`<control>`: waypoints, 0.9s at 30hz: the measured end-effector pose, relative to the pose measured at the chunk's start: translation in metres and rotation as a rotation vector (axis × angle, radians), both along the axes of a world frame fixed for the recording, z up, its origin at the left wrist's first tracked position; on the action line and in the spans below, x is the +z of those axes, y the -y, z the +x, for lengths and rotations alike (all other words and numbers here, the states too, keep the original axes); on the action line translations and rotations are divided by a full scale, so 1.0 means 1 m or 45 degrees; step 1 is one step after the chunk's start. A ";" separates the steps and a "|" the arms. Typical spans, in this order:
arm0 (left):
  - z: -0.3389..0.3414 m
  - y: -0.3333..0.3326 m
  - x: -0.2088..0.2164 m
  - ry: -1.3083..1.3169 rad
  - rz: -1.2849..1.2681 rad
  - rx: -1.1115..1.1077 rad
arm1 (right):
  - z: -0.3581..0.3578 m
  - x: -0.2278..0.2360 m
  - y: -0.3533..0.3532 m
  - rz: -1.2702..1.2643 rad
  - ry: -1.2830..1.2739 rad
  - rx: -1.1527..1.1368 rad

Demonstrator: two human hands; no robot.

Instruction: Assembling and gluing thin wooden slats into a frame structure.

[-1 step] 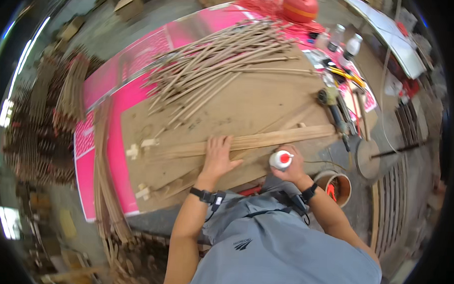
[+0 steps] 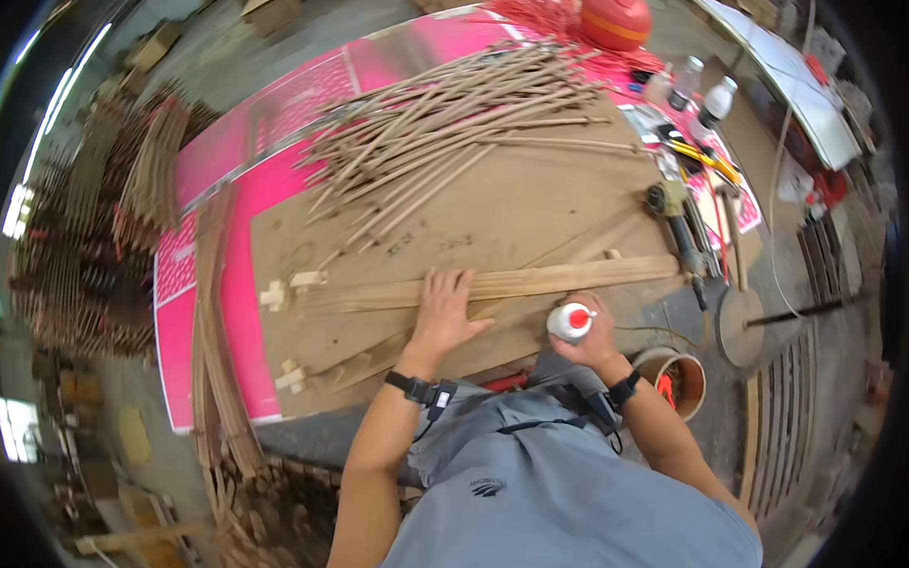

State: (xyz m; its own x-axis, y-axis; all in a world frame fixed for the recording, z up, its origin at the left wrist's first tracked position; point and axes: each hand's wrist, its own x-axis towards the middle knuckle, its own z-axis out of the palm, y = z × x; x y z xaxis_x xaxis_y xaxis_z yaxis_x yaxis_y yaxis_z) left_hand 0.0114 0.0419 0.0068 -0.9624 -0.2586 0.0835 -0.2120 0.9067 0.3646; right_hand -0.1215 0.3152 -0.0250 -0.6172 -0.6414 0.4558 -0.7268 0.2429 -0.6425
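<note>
My left hand [image 2: 444, 312] rests flat across a bundle of long wooden strips [image 2: 565, 280], fingers stretched and thumb spread toward the right. The strips lie side by side near the front of the board-topped table. In my right hand [image 2: 601, 341] is a white squeeze bottle [image 2: 565, 326] with a red cap, held upright just in front of the strips. My fingers wrap round its far and right sides. Small pale wooden blocks [image 2: 272, 296] sit by the strips' left end.
A heap of thin wooden rods [image 2: 430, 133] covers the far part of the brown board [image 2: 517, 206]. To the right lie a power tool [image 2: 682, 227], a hammer and plastic bottles [image 2: 716, 101]. A round bucket [image 2: 687, 377] stands near my right forearm. More strips [image 2: 213, 326] overhang the table's left side.
The whole view has shifted slightly, with the table appearing a little further right. Both hands keep their places, the left on the strips and the right round the squeeze bottle.
</note>
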 end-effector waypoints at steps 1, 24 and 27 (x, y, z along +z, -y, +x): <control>-0.001 -0.001 -0.002 -0.084 0.016 -0.088 | -0.001 0.000 -0.004 0.054 -0.026 -0.057; 0.014 0.020 -0.013 -0.281 -0.187 -0.096 | 0.001 -0.002 -0.003 0.059 -0.090 -0.066; 0.015 0.020 -0.014 -0.304 -0.189 -0.095 | 0.002 0.000 -0.002 0.073 -0.054 -0.076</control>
